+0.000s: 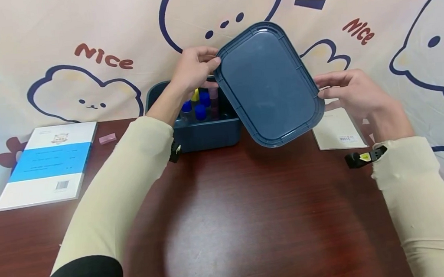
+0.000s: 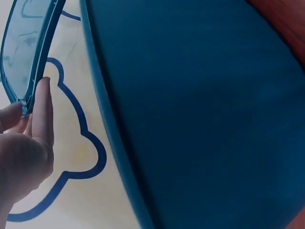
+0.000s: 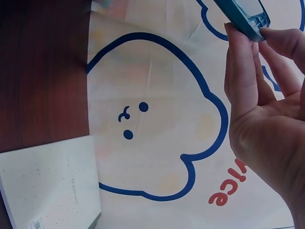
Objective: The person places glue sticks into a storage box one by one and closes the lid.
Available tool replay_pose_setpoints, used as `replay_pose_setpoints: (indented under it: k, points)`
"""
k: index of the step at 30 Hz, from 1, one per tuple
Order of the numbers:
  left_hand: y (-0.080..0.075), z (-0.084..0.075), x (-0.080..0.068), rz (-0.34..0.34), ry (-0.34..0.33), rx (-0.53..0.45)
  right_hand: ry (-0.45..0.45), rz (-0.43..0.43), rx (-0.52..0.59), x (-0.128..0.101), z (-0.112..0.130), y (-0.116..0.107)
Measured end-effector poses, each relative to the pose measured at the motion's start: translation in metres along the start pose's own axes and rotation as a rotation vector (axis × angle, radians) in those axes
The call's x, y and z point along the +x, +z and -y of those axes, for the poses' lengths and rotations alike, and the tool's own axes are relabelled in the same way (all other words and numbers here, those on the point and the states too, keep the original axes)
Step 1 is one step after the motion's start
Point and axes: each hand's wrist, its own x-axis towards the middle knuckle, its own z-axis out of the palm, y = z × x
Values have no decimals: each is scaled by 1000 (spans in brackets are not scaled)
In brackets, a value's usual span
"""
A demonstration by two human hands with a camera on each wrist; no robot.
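Between both hands a dark blue rectangular lid (image 1: 270, 87) with rounded corners is held up, tilted, above the table. My left hand (image 1: 196, 66) pinches its upper left edge between thumb and fingers. At the lid's right edge, my right hand (image 1: 359, 88) grips a corner; in the right wrist view the thumb and fingers close on that lid corner (image 3: 248, 24). Behind the left hand stands a dark blue plastic box (image 1: 208, 135), uncovered at the top. Inside it are several small bottles with blue caps (image 1: 200, 112), a yellow one and a purplish one. The lid hides the box's right end.
A white and blue book (image 1: 51, 158) lies at the table's left, with a small pink block (image 1: 107, 139) beside it. A pale notebook (image 1: 340, 131) lies at the right, partly behind the lid and right hand. A patterned cloth (image 1: 85, 92) hangs behind the brown table (image 1: 252, 223).
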Motion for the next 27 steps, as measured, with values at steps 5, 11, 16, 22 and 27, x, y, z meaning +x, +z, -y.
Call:
replay_pose_setpoints:
  k: [5, 11, 16, 22, 27]
  points:
    - [-2, -5, 0, -27, 25, -22, -32, -7, 67, 0, 4, -1]
    - [-5, -8, 1, -53, 56, -117, -74, 40, 467, -2, -1, -3]
    - [-8, -9, 2, -82, 82, -245, -38, 118, 629, -3, -11, -3]
    - [-9, -11, 1, -106, 89, -303, -88, 260, 824, -2, -16, 0]
    - [-7, -12, 0, -133, 103, -304, -135, 271, 919, -1, -13, 3]
